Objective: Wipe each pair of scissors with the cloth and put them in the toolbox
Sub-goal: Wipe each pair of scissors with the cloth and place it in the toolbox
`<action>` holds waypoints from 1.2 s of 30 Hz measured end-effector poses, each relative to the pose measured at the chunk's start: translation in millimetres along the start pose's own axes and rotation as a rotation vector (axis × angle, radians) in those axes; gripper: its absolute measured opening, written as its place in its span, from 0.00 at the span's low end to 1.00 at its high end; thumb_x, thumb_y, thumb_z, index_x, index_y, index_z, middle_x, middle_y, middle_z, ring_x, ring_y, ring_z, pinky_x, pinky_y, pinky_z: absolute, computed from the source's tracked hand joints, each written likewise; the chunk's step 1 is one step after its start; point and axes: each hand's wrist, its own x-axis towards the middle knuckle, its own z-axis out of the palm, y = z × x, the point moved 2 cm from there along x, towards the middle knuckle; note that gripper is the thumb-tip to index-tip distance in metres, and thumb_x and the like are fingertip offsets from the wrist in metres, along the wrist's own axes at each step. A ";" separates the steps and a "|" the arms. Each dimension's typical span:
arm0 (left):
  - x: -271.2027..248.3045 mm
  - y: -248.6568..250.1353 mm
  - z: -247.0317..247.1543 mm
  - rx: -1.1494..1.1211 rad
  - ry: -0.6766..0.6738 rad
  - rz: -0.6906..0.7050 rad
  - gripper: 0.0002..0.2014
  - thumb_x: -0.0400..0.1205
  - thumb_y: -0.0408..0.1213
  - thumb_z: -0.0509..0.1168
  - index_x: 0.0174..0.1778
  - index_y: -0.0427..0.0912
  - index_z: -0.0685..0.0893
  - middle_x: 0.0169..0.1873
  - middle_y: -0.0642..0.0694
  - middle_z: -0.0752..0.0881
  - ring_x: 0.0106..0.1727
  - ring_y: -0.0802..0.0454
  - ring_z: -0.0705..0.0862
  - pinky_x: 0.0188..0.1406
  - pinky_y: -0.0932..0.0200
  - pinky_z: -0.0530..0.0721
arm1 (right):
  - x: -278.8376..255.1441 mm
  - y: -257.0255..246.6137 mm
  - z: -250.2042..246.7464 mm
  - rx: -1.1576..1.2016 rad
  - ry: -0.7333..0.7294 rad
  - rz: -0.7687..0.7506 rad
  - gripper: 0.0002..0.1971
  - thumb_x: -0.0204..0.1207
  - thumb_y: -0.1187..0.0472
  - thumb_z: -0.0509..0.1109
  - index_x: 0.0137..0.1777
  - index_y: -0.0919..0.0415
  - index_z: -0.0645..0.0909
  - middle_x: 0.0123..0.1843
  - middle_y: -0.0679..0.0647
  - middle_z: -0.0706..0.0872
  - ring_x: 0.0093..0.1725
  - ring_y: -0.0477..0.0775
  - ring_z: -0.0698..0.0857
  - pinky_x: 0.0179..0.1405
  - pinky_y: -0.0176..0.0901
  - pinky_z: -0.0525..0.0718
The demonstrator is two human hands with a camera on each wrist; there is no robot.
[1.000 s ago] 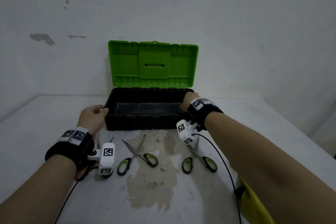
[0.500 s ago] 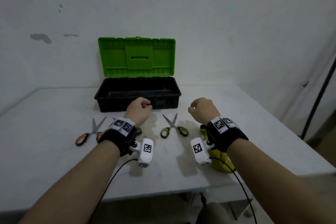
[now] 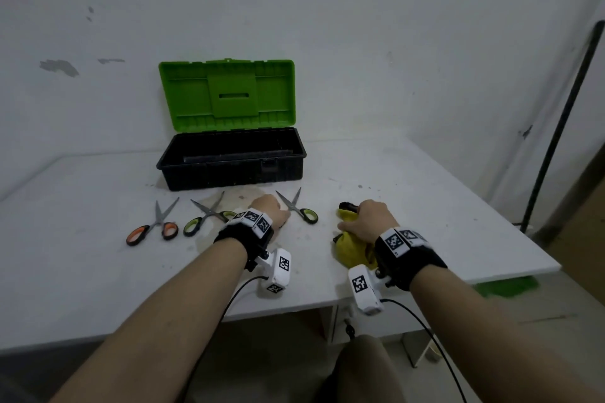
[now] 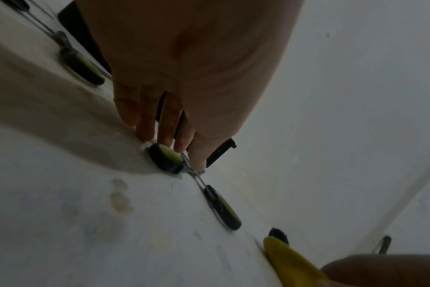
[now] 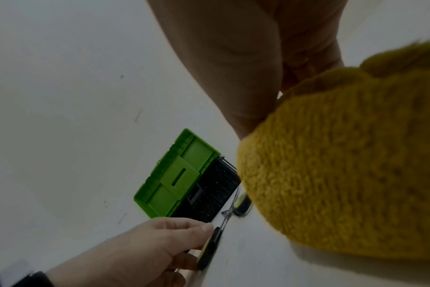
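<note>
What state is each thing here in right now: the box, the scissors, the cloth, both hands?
Toolbox: lid open.
Orange scissors: blades apart, untouched.
Middle green scissors: blades apart, untouched.
Right green scissors: left hand on handle.
Yellow cloth: bunched, gripped by right hand.

Both hands newly down: scissors [image 3: 296, 206], cloth [image 3: 352, 247].

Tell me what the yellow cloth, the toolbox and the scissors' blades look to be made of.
Yellow cloth under the right hand: soft fabric with a nubby, looped pile, likely microfibre or terry.
Black toolbox with green lid: moulded plastic, judging by its ribs and dull matte sheen.
Blades of the green-handled scissors by the left hand: thin, grey, faintly shiny, probably steel; the handles look plastic or rubbery.
</note>
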 end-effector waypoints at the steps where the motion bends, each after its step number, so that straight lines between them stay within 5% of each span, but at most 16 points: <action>1: 1.8 0.7 1.5 0.032 0.008 0.001 0.17 0.80 0.46 0.69 0.53 0.35 0.87 0.51 0.40 0.88 0.54 0.40 0.87 0.46 0.56 0.81 | 1.8 -0.4 1.5 -0.019 -0.007 0.007 0.23 0.69 0.44 0.77 0.51 0.63 0.81 0.50 0.59 0.85 0.47 0.59 0.85 0.38 0.45 0.80; 6: 10.3 -0.6 7.3 0.076 0.044 -0.001 0.11 0.77 0.40 0.70 0.40 0.34 0.86 0.41 0.39 0.89 0.40 0.42 0.86 0.32 0.58 0.79 | 9.7 -4.9 2.6 -0.036 0.033 -0.002 0.12 0.81 0.62 0.63 0.61 0.66 0.77 0.61 0.65 0.80 0.53 0.65 0.84 0.43 0.48 0.80; 10: 10.8 -2.9 3.2 0.014 0.023 0.019 0.12 0.81 0.40 0.66 0.35 0.36 0.85 0.42 0.33 0.89 0.39 0.38 0.87 0.26 0.60 0.71 | 9.6 -8.3 -5.2 0.052 0.106 -0.022 0.12 0.80 0.63 0.61 0.58 0.61 0.83 0.59 0.62 0.83 0.52 0.64 0.86 0.47 0.49 0.85; 16: -1.4 -16.5 -3.1 -0.451 -0.005 -0.014 0.11 0.81 0.30 0.61 0.31 0.39 0.79 0.28 0.40 0.82 0.32 0.43 0.83 0.31 0.55 0.81 | 0.4 -17.4 -18.1 0.405 0.323 -0.208 0.06 0.82 0.57 0.64 0.53 0.53 0.82 0.47 0.58 0.86 0.47 0.58 0.83 0.45 0.45 0.79; 19: -18.6 -24.7 -0.2 -0.768 -0.077 -0.062 0.07 0.77 0.25 0.57 0.36 0.39 0.76 0.29 0.38 0.76 0.24 0.48 0.73 0.22 0.61 0.67 | -4.9 -23.8 -18.5 0.527 0.301 -0.277 0.05 0.85 0.56 0.60 0.53 0.53 0.77 0.39 0.56 0.85 0.40 0.55 0.81 0.39 0.44 0.74; 22: -39.2 -30.6 -0.4 -0.941 -0.129 -0.054 0.08 0.80 0.28 0.59 0.37 0.44 0.74 0.29 0.44 0.75 0.20 0.55 0.68 0.20 0.65 0.59 | -9.3 -30.6 -17.1 0.578 0.270 -0.306 0.08 0.87 0.54 0.56 0.55 0.53 0.75 0.42 0.54 0.83 0.45 0.57 0.80 0.45 0.46 0.73; 25: -58.5 -35.8 -2.9 -0.946 -0.147 0.036 0.06 0.86 0.38 0.64 0.45 0.42 0.81 0.28 0.49 0.76 0.21 0.56 0.70 0.19 0.64 0.63 | -17.0 -35.6 -16.0 0.653 0.177 -0.303 0.11 0.86 0.51 0.55 0.57 0.54 0.76 0.52 0.50 0.83 0.54 0.52 0.80 0.56 0.48 0.76; 29: -69.0 -40.5 -7.1 -0.844 -0.094 0.138 0.08 0.87 0.37 0.64 0.47 0.39 0.86 0.34 0.45 0.86 0.28 0.53 0.82 0.28 0.65 0.75 | -28.8 -41.8 -12.8 0.688 0.035 -0.352 0.10 0.80 0.60 0.63 0.58 0.51 0.79 0.52 0.43 0.82 0.53 0.41 0.80 0.48 0.36 0.78; 32: -70.7 -37.8 -8.7 -0.802 -0.121 0.133 0.08 0.87 0.36 0.63 0.46 0.37 0.85 0.39 0.42 0.92 0.34 0.50 0.87 0.35 0.60 0.77 | -29.6 -41.4 -7.7 0.701 0.035 -0.419 0.08 0.80 0.60 0.68 0.56 0.51 0.85 0.52 0.46 0.88 0.53 0.45 0.85 0.54 0.39 0.83; 36: -71.5 -29.0 -9.6 -0.862 -0.176 0.080 0.08 0.87 0.30 0.60 0.43 0.37 0.80 0.30 0.44 0.82 0.23 0.54 0.77 0.22 0.63 0.71 | -28.2 -38.5 -4.0 0.733 0.059 -0.434 0.07 0.82 0.59 0.65 0.49 0.49 0.85 0.44 0.47 0.88 0.46 0.46 0.85 0.49 0.41 0.83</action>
